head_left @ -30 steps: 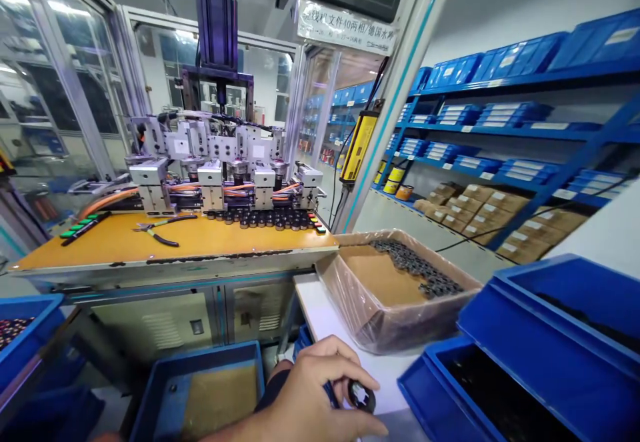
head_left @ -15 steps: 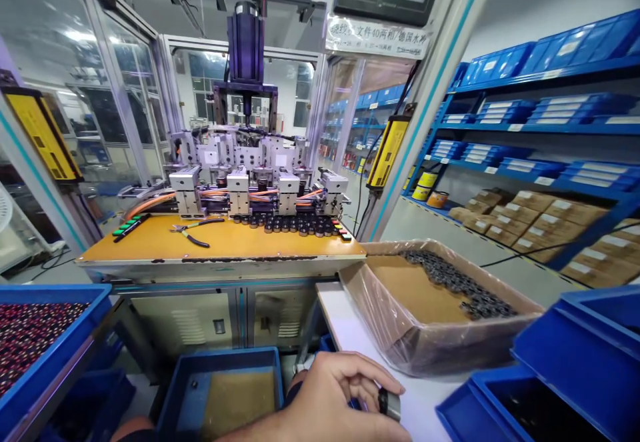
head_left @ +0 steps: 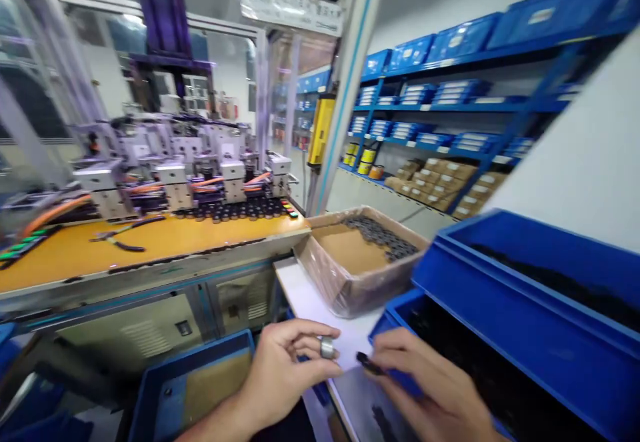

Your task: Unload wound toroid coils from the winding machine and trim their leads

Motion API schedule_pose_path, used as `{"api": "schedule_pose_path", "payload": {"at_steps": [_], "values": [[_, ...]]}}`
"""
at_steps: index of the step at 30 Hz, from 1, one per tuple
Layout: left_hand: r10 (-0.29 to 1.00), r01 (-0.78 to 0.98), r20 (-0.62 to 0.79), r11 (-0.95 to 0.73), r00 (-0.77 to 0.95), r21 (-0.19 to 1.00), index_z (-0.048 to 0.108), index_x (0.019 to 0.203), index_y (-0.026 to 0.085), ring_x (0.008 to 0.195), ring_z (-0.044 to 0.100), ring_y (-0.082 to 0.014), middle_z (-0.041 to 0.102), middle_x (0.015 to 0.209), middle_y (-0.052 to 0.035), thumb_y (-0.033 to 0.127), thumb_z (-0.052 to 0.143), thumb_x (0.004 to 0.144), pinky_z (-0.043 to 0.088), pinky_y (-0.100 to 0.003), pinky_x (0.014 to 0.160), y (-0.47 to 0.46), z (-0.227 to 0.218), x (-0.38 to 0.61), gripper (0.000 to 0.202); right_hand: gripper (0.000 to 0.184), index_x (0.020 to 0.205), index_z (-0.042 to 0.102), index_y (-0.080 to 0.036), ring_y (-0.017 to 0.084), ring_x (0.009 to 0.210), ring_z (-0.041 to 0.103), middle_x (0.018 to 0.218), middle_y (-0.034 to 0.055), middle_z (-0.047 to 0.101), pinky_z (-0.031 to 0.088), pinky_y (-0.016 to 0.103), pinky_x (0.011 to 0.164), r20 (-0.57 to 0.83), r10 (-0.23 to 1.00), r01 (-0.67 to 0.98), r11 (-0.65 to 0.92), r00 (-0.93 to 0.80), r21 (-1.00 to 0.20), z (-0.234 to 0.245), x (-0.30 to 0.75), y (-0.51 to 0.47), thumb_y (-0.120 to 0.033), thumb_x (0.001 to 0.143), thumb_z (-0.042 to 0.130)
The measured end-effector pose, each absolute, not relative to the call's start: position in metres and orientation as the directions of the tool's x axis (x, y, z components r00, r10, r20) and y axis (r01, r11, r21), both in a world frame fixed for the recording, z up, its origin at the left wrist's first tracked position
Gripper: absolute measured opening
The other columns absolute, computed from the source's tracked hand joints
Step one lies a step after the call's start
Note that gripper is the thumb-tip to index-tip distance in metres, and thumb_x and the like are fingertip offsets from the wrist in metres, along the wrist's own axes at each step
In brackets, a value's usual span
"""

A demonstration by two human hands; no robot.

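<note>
In the lower middle of the head view, my left hand (head_left: 280, 372) grips a small silver metal cylinder (head_left: 327, 347) between thumb and fingers. To its right, my right hand (head_left: 435, 385) pinches a small black part (head_left: 369, 363), blurred, whose exact kind I cannot make out. The two pieces are apart, over the white table (head_left: 345, 329). Behind my right hand stands a blue bin (head_left: 395, 312) with dark contents. Near the table's lower edge is a dark shape (head_left: 383, 422), too blurred to name.
A plastic-lined cardboard box (head_left: 345, 292) with grey parts sits behind my hands. A larger blue bin (head_left: 520, 295) rises at the right. On the left, a machine's orange worktop (head_left: 165, 245) bears pliers (head_left: 123, 235) and black round parts (head_left: 240, 212). Below is a blue tray (head_left: 145, 389).
The view has swung right. My right hand has come into view with a small black part in its fingers. My left hand still holds the metal cylinder.
</note>
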State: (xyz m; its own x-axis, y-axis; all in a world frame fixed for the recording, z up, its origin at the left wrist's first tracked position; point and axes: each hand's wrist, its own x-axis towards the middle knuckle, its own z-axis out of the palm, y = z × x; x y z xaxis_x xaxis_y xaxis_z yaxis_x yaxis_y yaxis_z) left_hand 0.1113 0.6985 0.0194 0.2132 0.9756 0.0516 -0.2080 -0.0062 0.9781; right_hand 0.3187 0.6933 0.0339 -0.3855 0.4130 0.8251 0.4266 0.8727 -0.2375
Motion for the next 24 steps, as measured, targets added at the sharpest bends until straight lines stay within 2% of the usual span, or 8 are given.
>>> {"api": "schedule_pose_path", "payload": {"at_steps": [2, 4, 8, 12, 16, 18, 21, 24], "values": [[0.972, -0.191, 0.074, -0.031, 0.223, 0.981, 0.080, 0.087, 0.015, 0.070, 0.072, -0.0158, 0.080, 0.079, -0.0083, 0.012, 0.087, 0.056, 0.057, -0.022, 0.068, 0.700, 0.019, 0.114, 0.033, 0.009, 0.090, 0.063, -0.015, 0.012, 0.068, 0.064, 0.078, 0.0044, 0.064, 0.056, 0.019, 0.061, 0.798, 0.459, 0.382, 0.869, -0.390, -0.314, 0.027, 0.316, 0.688, -0.014, 0.096, 0.056], [0.968, -0.189, 0.087, -0.042, 0.234, 0.981, 0.080, 0.087, 0.016, 0.072, 0.074, -0.0156, 0.081, 0.088, -0.0087, 0.008, 0.085, 0.057, 0.059, -0.020, 0.069, 0.704, 0.016, 0.118, 0.032, 0.013, 0.101, 0.064, -0.015, 0.013, 0.075, 0.065, 0.085, 0.0062, 0.065, 0.057, 0.021, 0.066, 0.774, 0.494, 0.332, 0.863, -0.397, -0.381, 0.025, 0.317, 0.685, -0.011, 0.096, 0.053], [0.947, -0.243, 0.109, -0.034, 0.302, 0.969, 0.080, 0.085, 0.020, 0.070, 0.076, -0.0146, 0.081, 0.085, -0.0048, 0.002, 0.083, 0.057, 0.060, -0.016, 0.067, 0.707, 0.013, 0.129, 0.034, 0.028, 0.117, 0.064, -0.018, 0.012, 0.078, 0.063, 0.092, 0.0071, 0.063, 0.057, 0.020, 0.066, 0.764, 0.543, 0.326, 0.834, -0.348, -0.445, 0.025, 0.323, 0.684, -0.007, 0.095, 0.051], [0.930, -0.266, 0.128, -0.034, 0.344, 0.963, 0.080, 0.085, 0.022, 0.066, 0.076, -0.0135, 0.080, 0.074, -0.0009, 0.000, 0.083, 0.056, 0.060, -0.015, 0.065, 0.705, 0.015, 0.138, 0.037, 0.022, 0.106, 0.063, -0.017, 0.014, 0.077, 0.064, 0.086, 0.0059, 0.065, 0.056, 0.024, 0.067, 0.785, 0.553, 0.322, 0.824, -0.279, -0.467, 0.017, 0.322, 0.688, -0.004, 0.090, 0.056], [0.925, -0.248, 0.107, -0.014, 0.364, 0.969, 0.080, 0.086, 0.023, 0.066, 0.076, -0.0139, 0.081, 0.075, -0.0006, 0.001, 0.086, 0.054, 0.060, -0.014, 0.065, 0.704, 0.016, 0.141, 0.040, 0.014, 0.094, 0.062, -0.016, 0.013, 0.072, 0.062, 0.084, 0.0057, 0.064, 0.054, 0.022, 0.063, 0.802, 0.539, 0.372, 0.821, -0.258, -0.432, 0.013, 0.317, 0.691, -0.004, 0.089, 0.057], [0.924, -0.249, 0.109, -0.015, 0.366, 0.968, 0.080, 0.086, 0.022, 0.066, 0.076, -0.0149, 0.081, 0.075, -0.0020, 0.005, 0.088, 0.053, 0.060, -0.016, 0.065, 0.704, 0.012, 0.141, 0.038, 0.013, 0.093, 0.062, -0.016, 0.013, 0.071, 0.062, 0.083, 0.0053, 0.063, 0.054, 0.021, 0.061, 0.818, 0.515, 0.413, 0.823, -0.254, -0.390, 0.016, 0.317, 0.690, -0.005, 0.090, 0.056], [0.939, -0.294, 0.117, -0.018, 0.323, 0.956, 0.080, 0.087, 0.020, 0.070, 0.077, -0.0197, 0.081, 0.077, -0.0061, 0.022, 0.093, 0.054, 0.062, -0.023, 0.069, 0.705, -0.001, 0.139, 0.036, 0.017, 0.097, 0.062, -0.019, 0.014, 0.070, 0.064, 0.082, 0.0041, 0.065, 0.057, 0.021, 0.062, 0.826, 0.488, 0.434, 0.833, -0.282, -0.343, 0.020, 0.322, 0.686, -0.007, 0.090, 0.053], [0.939, -0.246, 0.018, 0.072, 0.344, 0.967, 0.081, 0.086, 0.021, 0.079, 0.078, -0.0291, 0.080, 0.078, -0.0090, 0.045, 0.095, 0.044, 0.064, -0.034, 0.076, 0.708, -0.009, 0.131, 0.051, 0.026, 0.106, 0.066, -0.028, 0.018, 0.065, 0.068, 0.081, 0.0019, 0.069, 0.059, 0.022, 0.053, 0.827, 0.421, 0.451, 0.861, -0.373, -0.235, 0.012, 0.324, 0.702, -0.018, 0.082, 0.063]]}}
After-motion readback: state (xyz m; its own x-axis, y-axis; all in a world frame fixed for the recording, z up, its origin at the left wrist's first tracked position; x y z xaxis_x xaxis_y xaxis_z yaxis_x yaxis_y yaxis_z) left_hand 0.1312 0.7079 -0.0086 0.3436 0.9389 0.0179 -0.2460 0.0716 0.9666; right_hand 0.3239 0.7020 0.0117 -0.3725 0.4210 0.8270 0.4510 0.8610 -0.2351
